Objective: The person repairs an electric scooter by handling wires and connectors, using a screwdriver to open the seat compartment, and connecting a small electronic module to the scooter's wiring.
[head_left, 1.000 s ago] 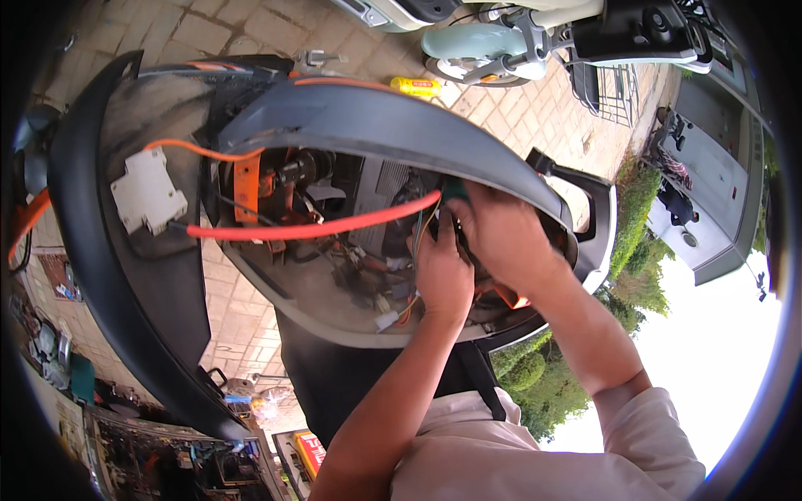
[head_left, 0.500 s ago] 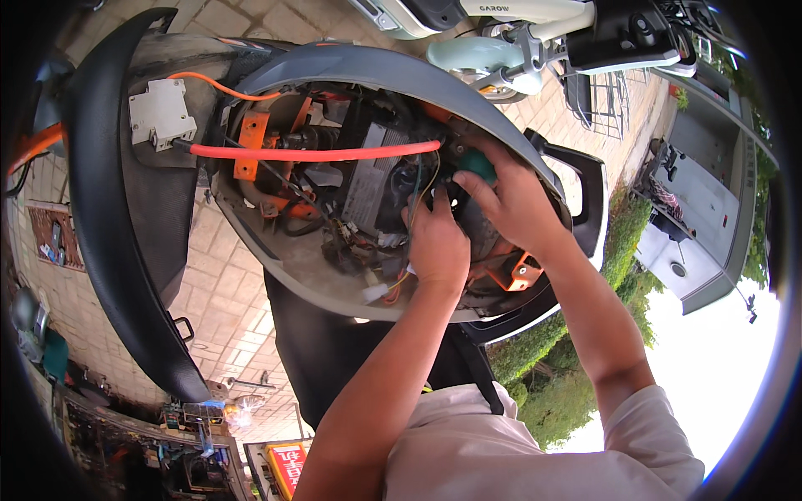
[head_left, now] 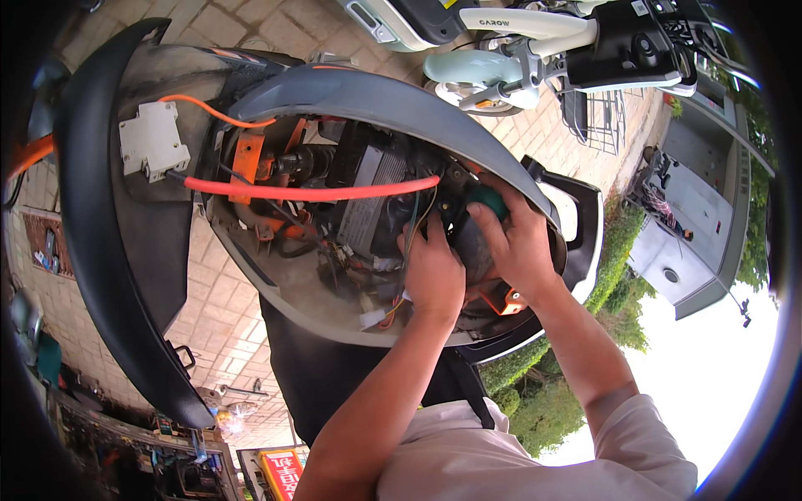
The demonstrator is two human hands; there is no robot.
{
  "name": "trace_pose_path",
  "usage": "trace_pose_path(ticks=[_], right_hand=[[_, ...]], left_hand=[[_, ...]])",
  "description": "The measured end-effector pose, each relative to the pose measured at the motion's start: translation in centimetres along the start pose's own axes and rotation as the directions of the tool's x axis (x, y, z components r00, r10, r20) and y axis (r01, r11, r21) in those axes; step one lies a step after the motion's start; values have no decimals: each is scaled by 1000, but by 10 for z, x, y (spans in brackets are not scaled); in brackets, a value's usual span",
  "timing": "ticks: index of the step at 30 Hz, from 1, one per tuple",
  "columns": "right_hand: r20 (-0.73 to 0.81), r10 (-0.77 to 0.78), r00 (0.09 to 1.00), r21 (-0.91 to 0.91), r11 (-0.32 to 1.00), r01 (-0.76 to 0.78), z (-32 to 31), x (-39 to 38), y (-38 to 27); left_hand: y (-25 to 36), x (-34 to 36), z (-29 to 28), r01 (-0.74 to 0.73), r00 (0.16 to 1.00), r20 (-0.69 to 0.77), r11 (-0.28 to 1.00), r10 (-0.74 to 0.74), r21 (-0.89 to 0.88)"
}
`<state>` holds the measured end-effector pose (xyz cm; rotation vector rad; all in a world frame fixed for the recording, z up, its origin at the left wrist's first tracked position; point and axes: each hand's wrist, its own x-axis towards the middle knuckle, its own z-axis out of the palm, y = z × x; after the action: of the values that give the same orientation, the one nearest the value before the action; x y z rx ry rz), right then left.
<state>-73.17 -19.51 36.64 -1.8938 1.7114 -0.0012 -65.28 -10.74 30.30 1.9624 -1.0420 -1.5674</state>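
Both hands reach into the opened body of a scooter (head_left: 292,321), whose seat (head_left: 92,225) is tipped up at the left. My right hand (head_left: 520,246) curls its fingers round a green rounded object (head_left: 489,199), thumb toward my left hand. Its exact kind is partly hidden. Beside it, my left hand (head_left: 434,271) has bent fingers closed at a dark part; what they pinch is hidden. Thin wires (head_left: 415,219) run past the left fingers. Just beyond them lies a finned silver metal box (head_left: 365,200), with a thick red cable (head_left: 313,192) crossing above it.
A white circuit breaker (head_left: 154,140) with an orange wire hangs by the seat. A white connector (head_left: 372,318) lies in the scooter body, and an orange bracket (head_left: 504,299) is near my right wrist. Another scooter (head_left: 535,50) stands beyond, on paving (head_left: 221,288).
The whole view has shifted, so the scooter sits slightly lower and further left. Both hands stay at nearly the same spot, with only slight finger movement.
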Motion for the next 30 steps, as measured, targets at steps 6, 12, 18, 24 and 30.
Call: trace_pose_path(ticks=[6,12,18,24,30], right_hand=[[33,68,997,40,997,-69,-4,-4,-3],[31,64,997,4,998,-64,-4,-5,2],[26,67,997,23,997,-68,0,-7,7],[80,71,994,0,997,-71,-1,-1,-1],[260,313,914,57,940,-338,-9,3,-15]], left_hand=[[1,1,-3,20,999,29,999,-19,-29],[1,2,-2,3,1000,6,999,-2,-41],[-1,2,0,15,1000,14,999,-15,-40],[-1,2,2,45,999,-8,998,-45,-42],[-1,0,1,58,997,57,998,-57,-22]])
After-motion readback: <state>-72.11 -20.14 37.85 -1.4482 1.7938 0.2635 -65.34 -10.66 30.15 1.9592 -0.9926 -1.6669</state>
